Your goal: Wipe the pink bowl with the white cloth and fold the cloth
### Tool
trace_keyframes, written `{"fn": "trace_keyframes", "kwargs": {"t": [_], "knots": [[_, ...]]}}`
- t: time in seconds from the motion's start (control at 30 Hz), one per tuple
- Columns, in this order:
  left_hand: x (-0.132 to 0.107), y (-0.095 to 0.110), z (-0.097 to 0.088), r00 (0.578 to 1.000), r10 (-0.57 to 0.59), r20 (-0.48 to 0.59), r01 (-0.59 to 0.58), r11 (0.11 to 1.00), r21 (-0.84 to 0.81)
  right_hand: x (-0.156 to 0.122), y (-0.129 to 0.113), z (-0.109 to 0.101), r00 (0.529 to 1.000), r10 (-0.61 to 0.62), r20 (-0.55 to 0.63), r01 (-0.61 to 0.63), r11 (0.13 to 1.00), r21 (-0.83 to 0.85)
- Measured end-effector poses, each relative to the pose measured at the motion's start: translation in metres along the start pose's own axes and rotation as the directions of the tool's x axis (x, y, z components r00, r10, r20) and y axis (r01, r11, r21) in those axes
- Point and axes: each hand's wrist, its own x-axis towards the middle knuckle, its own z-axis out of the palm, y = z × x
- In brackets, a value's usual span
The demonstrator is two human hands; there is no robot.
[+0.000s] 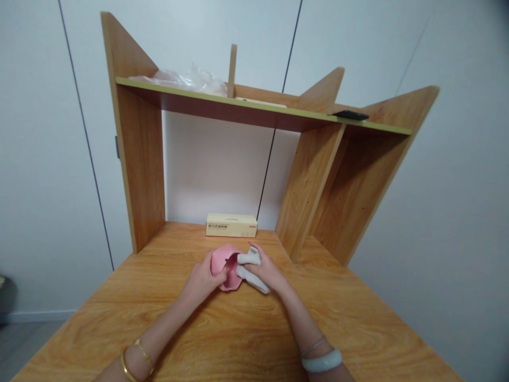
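Observation:
A pink bowl (226,254) is tilted on its side above the desk, its hollow turned toward the right. My left hand (204,278) grips it from the left, with the thumb over the rim and the other fingers behind the wall. In my right hand (265,269) is a folded white cloth (254,281), bunched between thumb and fingers. One end of the cloth reaches the bowl's right rim. Whether it presses on the inner wall I cannot tell.
A cream cling-film box (230,227) stands behind the bowl on the wooden desk (246,339). Above it runs a wooden shelf (222,106) with upright panels, bearing clear plastic bags (186,79) and a dark flat object (350,114).

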Motion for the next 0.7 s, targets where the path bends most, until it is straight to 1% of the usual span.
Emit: {"fn": "trace_keyframes", "kwargs": {"t": [0.03, 0.07, 0.1, 0.13, 0.17, 0.2, 0.23, 0.3, 0.37, 0.43, 0.47, 0.5, 0.57, 0.6, 0.63, 0.67, 0.7], "knots": [[0.003, -0.006, 0.002, 0.998, -0.036, -0.047, 0.033, 0.998, -0.052, 0.001, 0.003, -0.006, 0.999, 0.035, 0.017, -0.036, 0.999, 0.016], [0.005, -0.012, 0.004, 0.994, -0.076, -0.08, 0.066, 0.99, -0.122, 0.002, 0.007, -0.012, 0.996, 0.085, 0.033, -0.085, 0.996, -0.001], [0.008, -0.017, 0.006, 0.99, -0.125, -0.072, 0.108, 0.973, -0.205, 0.004, 0.012, -0.019, 0.989, 0.141, 0.04, -0.139, 0.988, -0.06], [0.01, -0.023, 0.008, 0.982, -0.185, -0.038, 0.166, 0.943, -0.29, 0.005, 0.016, -0.025, 0.98, 0.197, 0.028, -0.191, 0.971, -0.147], [0.012, -0.028, 0.009, 0.969, -0.245, -0.031, 0.217, 0.903, -0.372, 0.006, 0.02, -0.03, 0.971, 0.239, 0.012, -0.23, 0.945, -0.231], [0.014, -0.033, 0.011, 0.963, -0.27, -0.015, 0.235, 0.864, -0.445, 0.008, 0.024, -0.034, 0.964, 0.266, 0.006, -0.252, 0.922, -0.293], [0.015, -0.036, 0.011, 0.958, -0.287, -0.008, 0.248, 0.842, -0.478, 0.008, 0.026, -0.037, 0.961, 0.277, 0.014, -0.258, 0.909, -0.327], [0.017, -0.041, 0.012, 0.954, -0.299, -0.007, 0.253, 0.817, -0.518, 0.008, 0.026, -0.036, 0.962, 0.266, 0.064, -0.232, 0.918, -0.323], [0.018, -0.042, 0.011, 0.949, -0.316, -0.009, 0.262, 0.802, -0.536, 0.005, 0.02, -0.03, 0.961, 0.241, 0.132, -0.194, 0.936, -0.295], [0.019, -0.042, 0.009, 0.942, -0.335, -0.013, 0.265, 0.769, -0.582, -0.002, 0.01, -0.019, 0.946, 0.218, 0.24, -0.151, 0.952, -0.266], [0.019, -0.042, 0.008, 0.939, -0.344, -0.018, 0.262, 0.748, -0.61, -0.007, 0.003, -0.013, 0.927, 0.203, 0.317, -0.125, 0.96, -0.249], [0.019, -0.042, 0.007, 0.936, -0.35, -0.027, 0.254, 0.727, -0.638, -0.012, -0.003, -0.007, 0.896, 0.181, 0.405, -0.093, 0.969, -0.228], [0.019, -0.04, 0.005, 0.933, -0.356, -0.053, 0.223, 0.688, -0.691, -0.02, -0.016, 0.003, 0.811, 0.124, 0.571, -0.027, 0.984, -0.175], [0.019, -0.04, 0.004, 0.933, -0.355, -0.065, 0.207, 0.674, -0.709, -0.023, -0.021, 0.007, 0.778, 0.091, 0.622, -0.002, 0.99, -0.142], [0.019, -0.039, 0.003, 0.934, -0.351, -0.074, 0.192, 0.663, -0.723, -0.025, -0.026, 0.01, 0.769, 0.065, 0.637, 0.009, 0.994, -0.111], [0.018, -0.038, 0.002, 0.936, -0.343, -0.079, 0.178, 0.655, -0.734, -0.025, -0.031, 0.013, 0.79, 0.052, 0.611, 0.002, 0.996, -0.088], [0.018, -0.037, 0.002, 0.94, -0.331, -0.081, 0.165, 0.651, -0.741, -0.023, -0.034, 0.015, 0.837, 0.057, 0.544, -0.023, 0.997, -0.069]]}}
